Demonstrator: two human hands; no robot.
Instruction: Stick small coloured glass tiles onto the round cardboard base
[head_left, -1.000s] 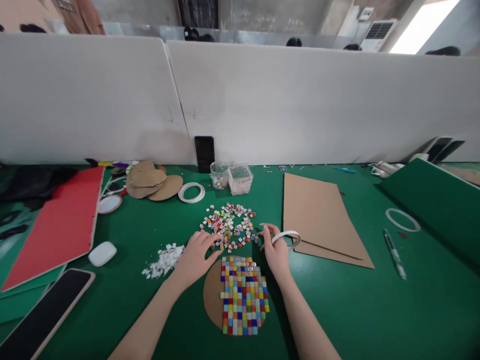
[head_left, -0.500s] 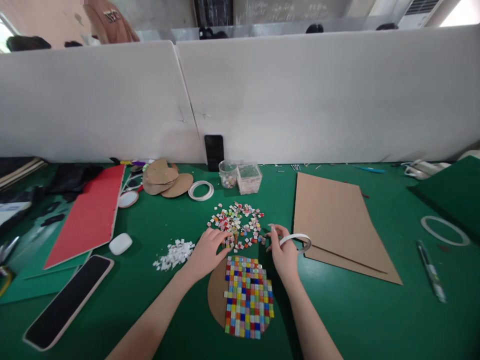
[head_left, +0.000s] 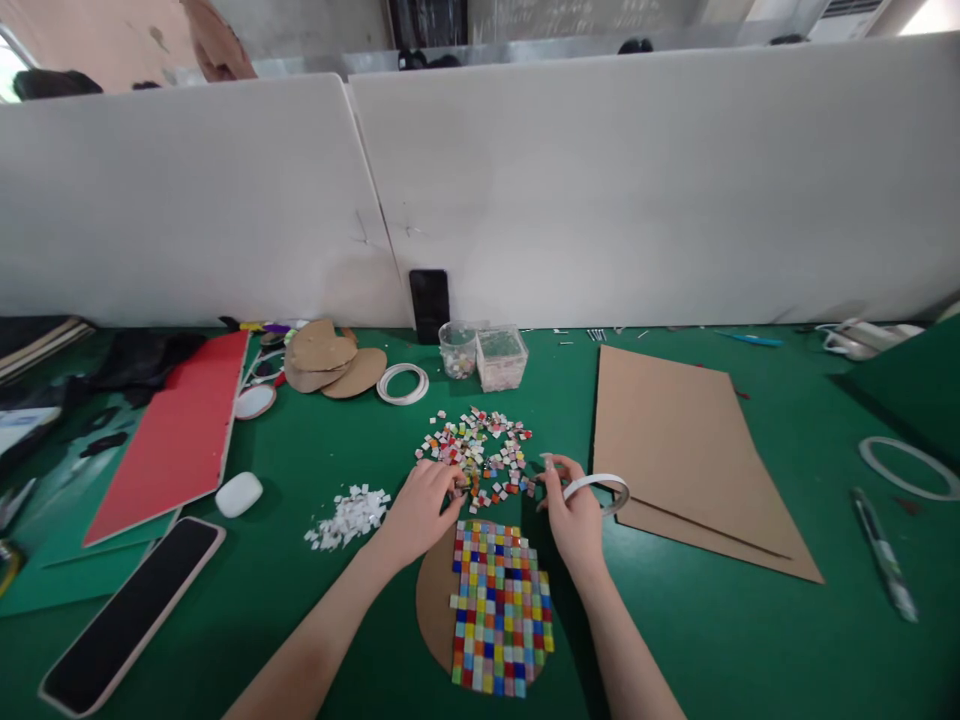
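Observation:
My left hand is at the near left edge of a loose heap of small coloured mosaic tiles. Its thumb and fingertips are pinched around a tile there, partly hidden by the fingers. My right hand is closed on a roll of white tape, which sticks out to its right; the fingertips point at the heap's right side. Between my forearms lies a round cardboard disc, its left part bare. Rows of multicoloured mosaic tiles cover the rest of it.
White backing scraps lie left of my left hand. Behind the heap stand a clear cup, a clear box and an upright phone. Cardboard sheets lie right, a red board and another phone left.
The view has shifted slightly. My left fingertips have drawn closer together at the tile heap. My right hand still has the tape roll, in nearly the same place.

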